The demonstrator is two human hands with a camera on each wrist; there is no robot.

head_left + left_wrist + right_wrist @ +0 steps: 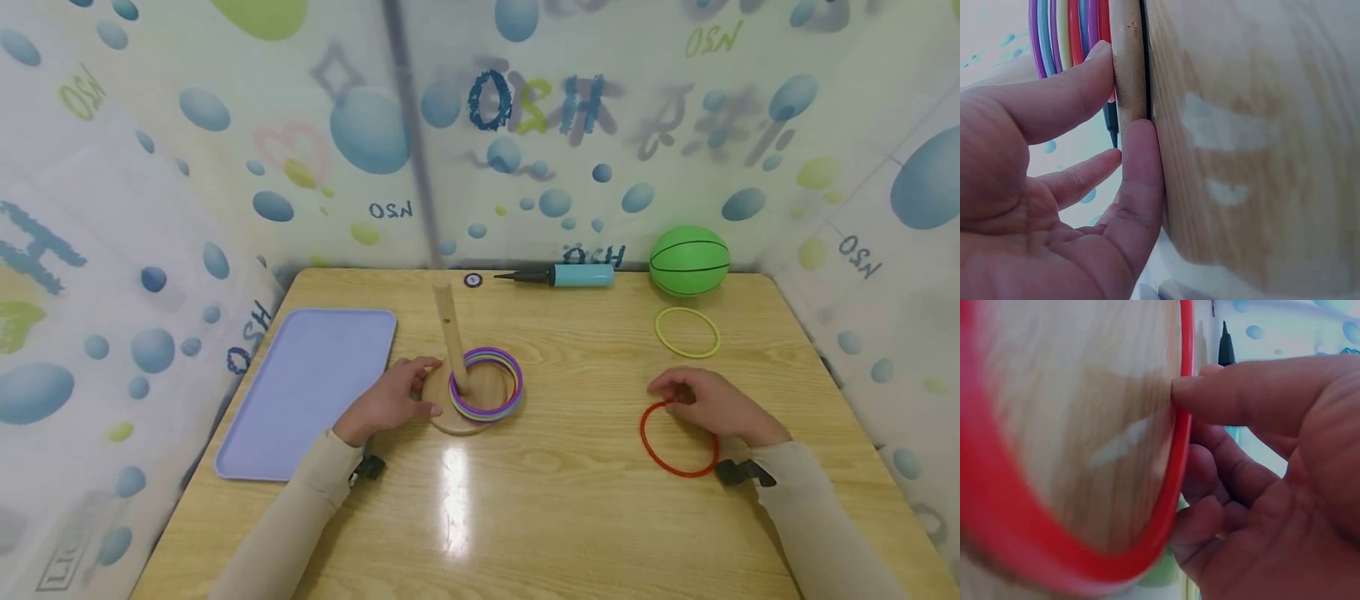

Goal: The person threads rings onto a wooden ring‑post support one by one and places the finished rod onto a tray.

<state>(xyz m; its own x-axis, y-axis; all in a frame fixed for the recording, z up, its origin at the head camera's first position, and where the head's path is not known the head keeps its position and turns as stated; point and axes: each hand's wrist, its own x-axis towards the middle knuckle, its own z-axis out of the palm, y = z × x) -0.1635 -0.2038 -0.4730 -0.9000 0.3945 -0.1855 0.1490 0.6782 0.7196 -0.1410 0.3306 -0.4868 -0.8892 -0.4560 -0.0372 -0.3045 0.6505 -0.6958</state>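
A wooden ring-toss stand has an upright peg point(453, 337) on a round base point(442, 421). Stacked rings point(517, 375), purple, blue, yellow and red, loop around the peg and lie on the base, off to its right. My left hand point(384, 402) holds the base's left edge; in the left wrist view its thumb and fingers point(1138, 162) touch the base rim point(1130, 75). To the right, my right hand point(712, 406) pinches a red ring point(686, 475) at its far side. The right wrist view shows that red ring point(1179, 450) between thumb and fingers, over the wooden tabletop.
A lilac tray point(315, 375) lies at the left. Beyond my right hand lies a yellow ring point(688, 356), with a green ball point(689, 261) behind it. Along the back edge are a blue hand pump point(583, 276) and a small round disc point(473, 281). Patterned walls enclose the table.
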